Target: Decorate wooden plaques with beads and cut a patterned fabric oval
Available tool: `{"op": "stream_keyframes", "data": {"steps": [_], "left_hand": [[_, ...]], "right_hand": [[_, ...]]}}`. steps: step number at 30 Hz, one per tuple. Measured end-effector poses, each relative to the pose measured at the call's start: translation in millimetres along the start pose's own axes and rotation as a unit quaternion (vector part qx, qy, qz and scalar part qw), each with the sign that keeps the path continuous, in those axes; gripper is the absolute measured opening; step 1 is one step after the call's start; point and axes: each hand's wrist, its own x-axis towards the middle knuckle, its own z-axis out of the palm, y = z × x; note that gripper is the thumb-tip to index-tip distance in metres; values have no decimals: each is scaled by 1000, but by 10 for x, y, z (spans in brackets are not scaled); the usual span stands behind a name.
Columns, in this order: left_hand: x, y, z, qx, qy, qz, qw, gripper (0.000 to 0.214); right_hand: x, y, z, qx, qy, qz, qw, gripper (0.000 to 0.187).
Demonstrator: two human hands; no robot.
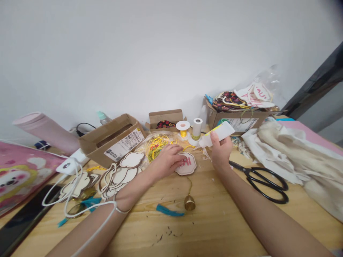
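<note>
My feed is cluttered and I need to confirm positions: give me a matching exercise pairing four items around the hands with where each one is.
Items:
1. White plastic squeeze bottle with a yellow stripe
2. Scalloped wooden tag with pink lettering
3. Black-handled scissors
4. Small brass bell

Places:
A. Near the teal tassel
B. Beside the crumpled cream cloth
C. Gripped in the right hand
D. Touched by the left hand

Pairs: 1-C, 2-D, 3-B, 4-A
</note>
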Motion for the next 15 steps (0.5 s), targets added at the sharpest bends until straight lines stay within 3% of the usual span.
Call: {"op": "stream_keyframes", "data": {"steps": [10, 15], "left_hand": [[-30, 18, 8, 9, -23, -23, 999, 26], [-21, 64, -39, 4, 18, -4, 1000, 23]], "right_hand": [[8, 15, -9, -3, 1, -3, 1000, 43], [14, 49, -14, -7, -1, -1, 1000, 44]]}}
